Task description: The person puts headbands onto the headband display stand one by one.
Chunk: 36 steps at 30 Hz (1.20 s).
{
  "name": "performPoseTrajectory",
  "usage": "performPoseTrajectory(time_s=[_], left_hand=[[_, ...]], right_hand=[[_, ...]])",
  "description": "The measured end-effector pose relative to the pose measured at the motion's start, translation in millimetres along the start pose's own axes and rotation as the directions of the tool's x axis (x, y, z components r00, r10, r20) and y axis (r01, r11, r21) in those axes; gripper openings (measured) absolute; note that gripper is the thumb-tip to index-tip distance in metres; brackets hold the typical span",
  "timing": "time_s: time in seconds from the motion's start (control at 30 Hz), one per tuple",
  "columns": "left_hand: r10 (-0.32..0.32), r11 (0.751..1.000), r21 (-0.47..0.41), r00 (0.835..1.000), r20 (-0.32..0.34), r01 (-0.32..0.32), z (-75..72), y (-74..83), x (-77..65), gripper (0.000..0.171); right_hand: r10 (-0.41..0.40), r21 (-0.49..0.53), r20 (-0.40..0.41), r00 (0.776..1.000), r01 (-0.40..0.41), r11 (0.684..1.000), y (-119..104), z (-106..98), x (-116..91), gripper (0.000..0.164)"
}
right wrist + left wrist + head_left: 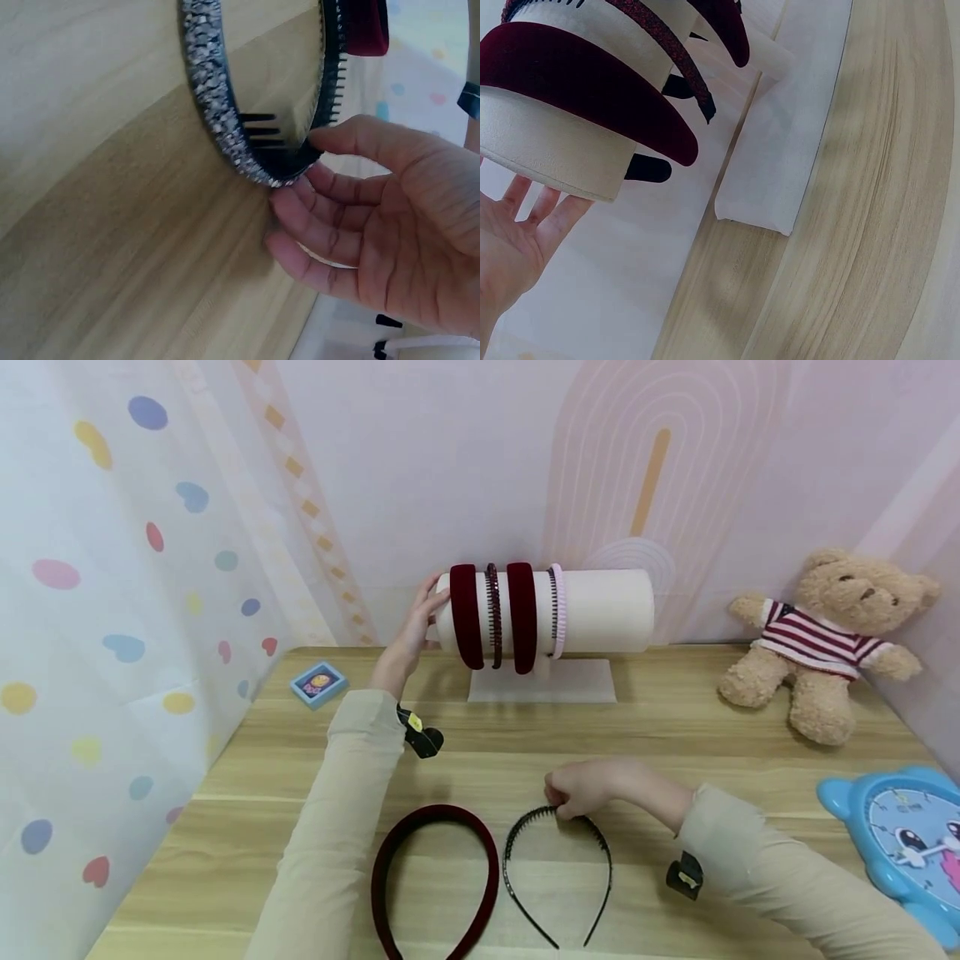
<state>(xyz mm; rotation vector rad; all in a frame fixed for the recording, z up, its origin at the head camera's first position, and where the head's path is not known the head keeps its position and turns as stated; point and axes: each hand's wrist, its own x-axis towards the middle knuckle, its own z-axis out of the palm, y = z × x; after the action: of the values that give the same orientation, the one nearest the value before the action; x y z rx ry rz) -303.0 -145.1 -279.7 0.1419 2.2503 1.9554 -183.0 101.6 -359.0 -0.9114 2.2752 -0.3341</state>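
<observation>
My right hand (pixel 588 787) pinches the top of a black toothed headband (pixel 517 835) between thumb and fingers. Close up in the right wrist view, this headband (pixel 214 97) has silvery glitter outside and comb teeth inside. My left hand (pixel 411 631) rests with extended fingers against the left end of a cream roll-shaped headband stand (pixel 607 610); the left wrist view shows the fingertips at its rim. On the roll sit two dark red velvet headbands (pixel 467 618), a thin dark red sparkly headband (pixel 495 614) and a pink toothed headband (pixel 559 610).
Another dark red padded headband (pixel 491 860) lies on the wooden table (pixel 660 727), left of the black one. A small blue frame (pixel 318 685) lies at the left. To the right are a teddy bear (pixel 821 643) and a blue clock (pixel 855 806). Patterned cloth backs the table.
</observation>
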Motion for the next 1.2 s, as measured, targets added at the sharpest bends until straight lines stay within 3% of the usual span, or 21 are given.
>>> performPoseTrajectory(time_s=[0.17,0.4,0.7,1.0,1.2], left_hand=[[-0.001,1.000,-0.004,1.000,0.003,0.001,-0.4,1.2,0.1,0.057],[-0.003,1.000,-0.018,1.000,0.002,0.003,-0.7,-0.5,1.7,0.056],[0.004,1.000,-0.024,1.000,-0.031,-0.004,-6.7,-17.6,22.1,0.052],[0.004,1.000,-0.020,1.000,-0.028,-0.005,-7.4,-19.3,24.5,0.052],[0.000,1.000,-0.013,0.999,-0.040,0.000,-6.3,-19.0,23.5,0.052]], right_hand=[[-0.017,0.019,-0.042,0.999,0.018,1.000,11,-12,-10,0.011],[0.021,0.197,-0.074,0.997,-0.006,0.980,38,-41,-34,0.013],[0.112,0.294,-0.181,0.977,-0.055,0.954,77,-73,-73,0.019],[0.275,0.310,-0.301,0.913,-0.179,0.934,105,-92,-107,0.031],[0.332,0.321,-0.379,0.864,-0.213,0.923,112,-106,-122,0.044]])
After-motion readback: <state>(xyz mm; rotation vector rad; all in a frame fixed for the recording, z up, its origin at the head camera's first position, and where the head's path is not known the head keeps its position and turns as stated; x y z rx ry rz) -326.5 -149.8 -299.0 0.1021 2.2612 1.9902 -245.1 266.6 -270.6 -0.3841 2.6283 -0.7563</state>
